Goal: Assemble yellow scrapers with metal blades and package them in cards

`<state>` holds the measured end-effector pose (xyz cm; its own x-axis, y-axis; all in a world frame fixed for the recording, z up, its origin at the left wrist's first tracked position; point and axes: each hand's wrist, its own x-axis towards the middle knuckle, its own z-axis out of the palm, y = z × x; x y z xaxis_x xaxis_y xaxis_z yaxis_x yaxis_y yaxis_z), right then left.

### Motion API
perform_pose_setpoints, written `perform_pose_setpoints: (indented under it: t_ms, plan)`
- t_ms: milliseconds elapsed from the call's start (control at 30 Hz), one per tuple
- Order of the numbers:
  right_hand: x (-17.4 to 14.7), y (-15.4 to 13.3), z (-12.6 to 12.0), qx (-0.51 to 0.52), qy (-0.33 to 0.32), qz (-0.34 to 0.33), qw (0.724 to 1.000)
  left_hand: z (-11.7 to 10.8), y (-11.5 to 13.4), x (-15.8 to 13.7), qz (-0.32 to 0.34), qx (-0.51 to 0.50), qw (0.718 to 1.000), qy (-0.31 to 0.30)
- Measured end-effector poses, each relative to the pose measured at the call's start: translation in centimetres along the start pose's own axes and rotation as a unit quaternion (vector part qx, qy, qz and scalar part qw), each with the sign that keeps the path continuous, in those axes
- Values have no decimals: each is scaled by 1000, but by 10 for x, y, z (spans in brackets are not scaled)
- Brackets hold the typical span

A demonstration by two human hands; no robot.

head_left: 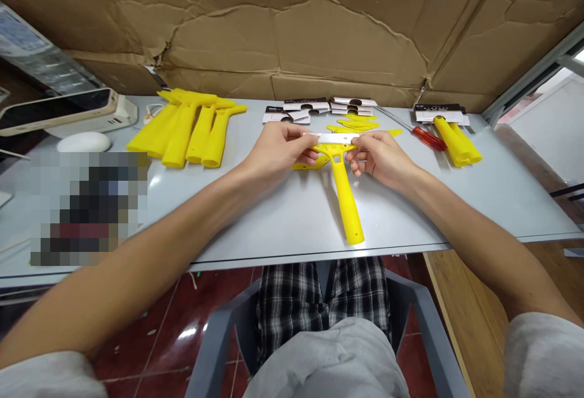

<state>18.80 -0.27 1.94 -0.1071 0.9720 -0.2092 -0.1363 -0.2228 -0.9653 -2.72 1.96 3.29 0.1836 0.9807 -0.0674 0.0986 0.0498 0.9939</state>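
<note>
A pale flat scraper blade with a hole near its right end lies across the head of a yellow scraper handle. My left hand pinches the blade's left end. At the right end, my right hand has thumb and fingers closed on the blade by the handle's head. The handle points toward me, its round end near the table's front edge. Close behind my hands lie flat yellow plates, and another yellow plate is partly hidden under my left fingers.
Several yellow handles stand in a group at left. Blades in black-and-white sleeves lie at the back. A red screwdriver sits right of them, beside sleeved scrapers. A phone and white mouse are far left. Cardboard walls the back.
</note>
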Motion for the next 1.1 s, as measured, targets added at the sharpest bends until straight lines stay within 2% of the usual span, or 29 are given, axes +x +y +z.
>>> perform_pose_setpoints:
  t_ms: [200,467,533,600,667,733,800,833,1100]
  plan:
    - [-1,-1,2,-1,15,-4,1000,2,2,-3,11,1,1000,6]
    - [4,3,-2,1,26,-17,1000,-11,-8,16,-38,-40,997,-56]
    - [7,1,-6,0,35,-28,999,-18,-7,21,-22,-21,998,-47]
    - [9,-3,-10,-4,49,-41,998,-25,-7,24,25,55,998,-31]
    - [12,-7,-15,-11,67,-50,996,-31,-10,26,103,191,976,-29]
    - [14,-8,-18,-20,78,-50,995,-34,-15,28,171,328,927,-59]
    - [17,-8,-21,-23,77,-47,996,-35,-20,29,207,408,884,-98]
    - [18,-6,-22,-24,72,-45,996,-35,-22,30,213,425,873,-113]
    - [20,-1,-23,-14,55,-43,997,-37,-18,26,193,430,868,-157]
